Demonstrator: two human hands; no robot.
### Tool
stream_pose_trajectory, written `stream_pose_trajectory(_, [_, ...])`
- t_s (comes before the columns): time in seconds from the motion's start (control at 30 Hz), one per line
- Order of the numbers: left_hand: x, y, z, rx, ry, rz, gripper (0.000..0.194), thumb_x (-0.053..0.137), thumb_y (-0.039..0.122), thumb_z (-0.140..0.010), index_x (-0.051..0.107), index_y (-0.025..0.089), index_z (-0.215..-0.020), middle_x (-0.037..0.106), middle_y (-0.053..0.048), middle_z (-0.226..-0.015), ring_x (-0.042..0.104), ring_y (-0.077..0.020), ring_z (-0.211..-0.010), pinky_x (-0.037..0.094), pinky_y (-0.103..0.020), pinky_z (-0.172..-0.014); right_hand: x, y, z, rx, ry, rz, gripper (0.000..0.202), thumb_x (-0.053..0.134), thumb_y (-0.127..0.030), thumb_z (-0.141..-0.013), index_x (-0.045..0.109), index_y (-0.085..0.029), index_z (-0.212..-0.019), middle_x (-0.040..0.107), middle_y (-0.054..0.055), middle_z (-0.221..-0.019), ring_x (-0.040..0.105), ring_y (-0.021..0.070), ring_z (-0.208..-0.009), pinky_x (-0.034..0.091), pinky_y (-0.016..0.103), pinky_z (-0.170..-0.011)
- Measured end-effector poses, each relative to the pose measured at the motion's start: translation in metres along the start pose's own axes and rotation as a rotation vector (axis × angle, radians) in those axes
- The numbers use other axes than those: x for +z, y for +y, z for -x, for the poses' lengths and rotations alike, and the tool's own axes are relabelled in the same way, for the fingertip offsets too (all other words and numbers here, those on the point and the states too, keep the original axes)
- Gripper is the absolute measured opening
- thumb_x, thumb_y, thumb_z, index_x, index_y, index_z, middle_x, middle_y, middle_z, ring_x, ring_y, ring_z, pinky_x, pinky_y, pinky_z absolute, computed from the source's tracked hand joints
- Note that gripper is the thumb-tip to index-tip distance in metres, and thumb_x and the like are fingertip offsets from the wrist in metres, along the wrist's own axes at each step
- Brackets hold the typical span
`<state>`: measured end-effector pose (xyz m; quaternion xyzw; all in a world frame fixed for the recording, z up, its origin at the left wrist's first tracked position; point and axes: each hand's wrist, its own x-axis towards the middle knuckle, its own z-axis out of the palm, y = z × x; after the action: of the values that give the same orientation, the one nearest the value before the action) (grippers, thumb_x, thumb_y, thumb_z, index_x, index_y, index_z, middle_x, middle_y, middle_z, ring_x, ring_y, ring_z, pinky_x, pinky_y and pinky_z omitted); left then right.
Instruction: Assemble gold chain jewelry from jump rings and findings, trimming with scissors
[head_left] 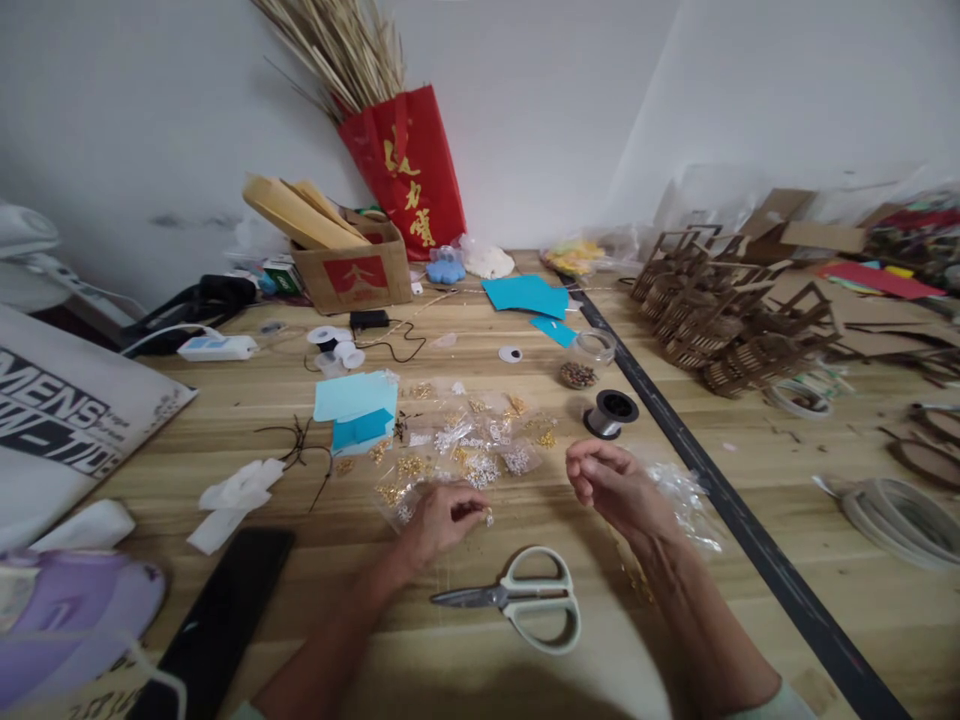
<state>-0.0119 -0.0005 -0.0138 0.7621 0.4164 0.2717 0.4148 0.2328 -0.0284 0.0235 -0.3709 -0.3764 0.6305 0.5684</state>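
Note:
My left hand [442, 520] is low over the table, its thumb and index finger pinched on a small pale bead [490, 519]. To the right, my right hand [619, 492] is raised with the fingertips pressed together; whatever is between them is too small to make out. Small plastic bags of gold and silver beads [480, 468] lie just beyond my left hand. Below both hands rests a pair of scissors [517, 598] with pale green handles, its blades pointing left. Behind my right hand stands a spool of thin wire [611, 413]. Some gold pieces [636, 575] lie partly hidden by my right wrist.
Blue paper sheets [356, 398] and a black phone [225, 610] lie to the left. A glass jar [592, 352] with beads stands farther back. A dark strip [697, 450] crosses the table, with small wooden frames [735, 310] beyond it. A red bag [409, 170] leans at the wall.

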Motion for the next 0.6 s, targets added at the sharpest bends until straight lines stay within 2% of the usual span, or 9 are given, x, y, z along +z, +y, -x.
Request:
stream_pose_trajectory(0.13, [0.008, -0.002, 0.004, 0.064, -0.033, -0.008, 0.020, 0.063, 0.014, -0.075, 0.074, 0.022, -0.089, 0.072, -0.007, -0.087, 0.064, -0.0192, -0.077, 0.047, -0.027, -0.070, 0.001, -0.002, 0.001, -0.014, -0.058, 0.007, 0.011, 0.075, -0.027, -0.071, 0.068, -0.019, -0.075, 0.061, 0.000, -0.065, 0.049, 0.0082, -0.045, 0.041, 0.019, -0.039])
stream_pose_trajectory(0.23, [0.005, -0.002, 0.004, 0.119, -0.009, -0.034, 0.029, 0.066, 0.011, -0.072, 0.072, 0.024, -0.097, 0.070, -0.006, -0.094, 0.062, -0.0196, -0.082, 0.046, -0.028, -0.074, 0.000, -0.005, 0.002, -0.028, -0.100, 0.009, 0.011, 0.074, -0.027, -0.072, 0.068, -0.019, -0.074, 0.061, -0.001, -0.063, 0.050, 0.0075, -0.043, 0.040, 0.018, -0.038])
stream_pose_trajectory(0.43, [-0.001, 0.002, 0.003, 0.188, -0.020, -0.221, 0.009, 0.065, 0.015, -0.076, 0.071, 0.020, -0.078, 0.065, -0.005, -0.076, 0.057, -0.0196, -0.077, 0.043, -0.029, -0.070, -0.001, 0.001, 0.001, 0.091, -0.194, 0.128, 0.012, 0.073, -0.026, -0.074, 0.069, -0.017, -0.081, 0.064, 0.000, -0.063, 0.053, 0.0074, -0.045, 0.043, 0.018, -0.043])
stream_pose_trajectory(0.6, [0.004, 0.004, 0.007, 0.264, -0.067, -0.406, 0.009, 0.060, 0.019, -0.083, 0.068, 0.018, -0.078, 0.062, -0.006, -0.079, 0.053, -0.0214, -0.083, 0.041, -0.033, -0.076, 0.007, 0.012, 0.000, 0.148, -0.258, 0.242, 0.013, 0.072, -0.025, -0.076, 0.066, -0.015, -0.083, 0.066, 0.000, -0.067, 0.057, 0.0078, -0.051, 0.046, 0.018, -0.049])
